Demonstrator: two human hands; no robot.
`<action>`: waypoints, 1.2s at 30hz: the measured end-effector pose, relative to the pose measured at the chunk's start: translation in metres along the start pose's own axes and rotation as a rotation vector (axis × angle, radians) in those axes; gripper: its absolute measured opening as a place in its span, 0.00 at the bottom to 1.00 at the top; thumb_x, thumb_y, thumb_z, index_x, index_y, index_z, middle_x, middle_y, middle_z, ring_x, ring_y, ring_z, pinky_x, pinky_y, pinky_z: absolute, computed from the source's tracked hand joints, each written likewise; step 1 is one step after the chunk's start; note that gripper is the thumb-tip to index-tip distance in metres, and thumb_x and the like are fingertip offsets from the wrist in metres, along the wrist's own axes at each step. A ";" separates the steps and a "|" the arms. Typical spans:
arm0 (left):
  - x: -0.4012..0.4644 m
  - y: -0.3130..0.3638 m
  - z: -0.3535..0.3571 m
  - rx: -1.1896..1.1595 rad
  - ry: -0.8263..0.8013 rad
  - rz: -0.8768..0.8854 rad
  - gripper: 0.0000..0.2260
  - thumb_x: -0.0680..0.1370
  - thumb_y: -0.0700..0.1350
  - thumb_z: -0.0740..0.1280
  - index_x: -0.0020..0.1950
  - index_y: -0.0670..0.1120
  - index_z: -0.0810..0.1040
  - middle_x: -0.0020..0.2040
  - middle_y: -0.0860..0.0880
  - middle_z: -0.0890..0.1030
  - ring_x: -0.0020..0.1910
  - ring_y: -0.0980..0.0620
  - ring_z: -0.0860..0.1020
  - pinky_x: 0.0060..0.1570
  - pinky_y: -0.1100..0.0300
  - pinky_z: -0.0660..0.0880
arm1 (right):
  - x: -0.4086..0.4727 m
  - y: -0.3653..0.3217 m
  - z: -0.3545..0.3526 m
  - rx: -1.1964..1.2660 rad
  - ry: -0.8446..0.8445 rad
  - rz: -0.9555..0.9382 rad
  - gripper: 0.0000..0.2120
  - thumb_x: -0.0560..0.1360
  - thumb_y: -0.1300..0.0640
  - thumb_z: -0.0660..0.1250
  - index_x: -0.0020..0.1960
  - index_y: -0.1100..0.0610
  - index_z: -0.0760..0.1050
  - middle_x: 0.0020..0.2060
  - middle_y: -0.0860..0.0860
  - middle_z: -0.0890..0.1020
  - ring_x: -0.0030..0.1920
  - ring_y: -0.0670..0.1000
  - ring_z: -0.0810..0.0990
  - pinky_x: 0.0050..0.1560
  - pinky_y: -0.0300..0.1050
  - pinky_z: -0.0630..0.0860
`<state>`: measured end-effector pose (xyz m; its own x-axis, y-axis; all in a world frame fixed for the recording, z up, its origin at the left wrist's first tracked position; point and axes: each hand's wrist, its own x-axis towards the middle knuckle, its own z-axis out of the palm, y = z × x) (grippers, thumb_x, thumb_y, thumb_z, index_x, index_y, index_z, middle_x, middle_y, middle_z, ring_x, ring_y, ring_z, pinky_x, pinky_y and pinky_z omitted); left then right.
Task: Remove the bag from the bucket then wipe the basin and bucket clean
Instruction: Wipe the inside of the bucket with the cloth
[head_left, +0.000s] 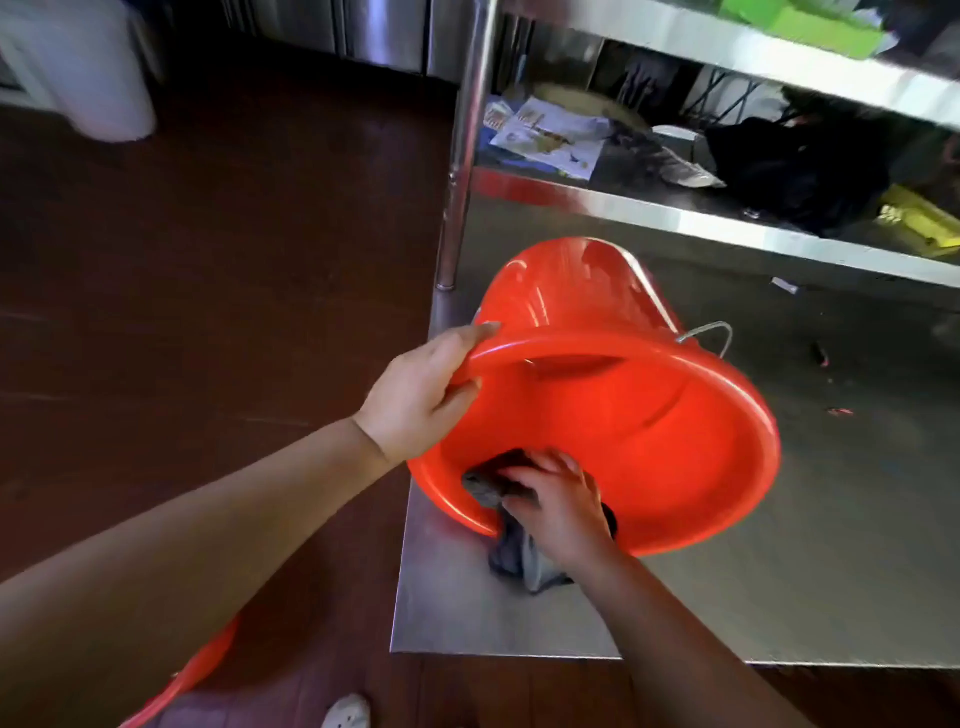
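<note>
Both hands work: our left hand (415, 395) grips the tipped bucket (623, 415) by its left rim; our right hand (558, 501) presses the cloth (488, 488) inside the near wall, mouth facing us.

One orange bucket (597, 415), one grey cloth (511, 551), two hands, left (415, 400) and right (561, 509), one steel bench (779, 597), one orange basin (187, 675).

Dark wood floor (208, 260); steel table (831, 545), cluttered shelves (675, 208).
</note>
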<state>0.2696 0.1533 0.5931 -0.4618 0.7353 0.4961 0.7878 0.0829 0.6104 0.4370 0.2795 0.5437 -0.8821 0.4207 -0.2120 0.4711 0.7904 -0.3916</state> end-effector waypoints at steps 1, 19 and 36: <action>-0.003 -0.002 0.001 0.004 0.021 -0.012 0.23 0.75 0.40 0.65 0.70 0.43 0.68 0.66 0.49 0.74 0.62 0.54 0.74 0.59 0.64 0.70 | 0.003 0.002 0.015 -0.048 -0.043 0.005 0.22 0.76 0.47 0.64 0.69 0.45 0.70 0.72 0.47 0.67 0.73 0.49 0.61 0.70 0.46 0.59; -0.143 -0.034 0.116 -0.464 0.422 -0.957 0.12 0.78 0.59 0.59 0.59 0.59 0.66 0.44 0.61 0.76 0.42 0.71 0.75 0.41 0.75 0.68 | 0.004 0.028 0.073 -0.291 0.165 -0.240 0.17 0.74 0.51 0.67 0.62 0.50 0.77 0.61 0.51 0.78 0.61 0.57 0.75 0.61 0.51 0.72; -0.130 -0.058 0.103 -0.418 0.243 -0.831 0.11 0.77 0.64 0.52 0.52 0.60 0.64 0.41 0.52 0.80 0.39 0.58 0.80 0.44 0.55 0.76 | 0.145 0.037 0.082 -0.287 0.077 0.000 0.26 0.81 0.45 0.46 0.77 0.43 0.43 0.77 0.45 0.51 0.76 0.51 0.51 0.72 0.61 0.48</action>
<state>0.3257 0.1225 0.4292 -0.9160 0.3861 -0.1088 -0.0171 0.2335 0.9722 0.3268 0.3331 0.4252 -0.8848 0.4447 -0.1388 0.4608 0.8794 -0.1199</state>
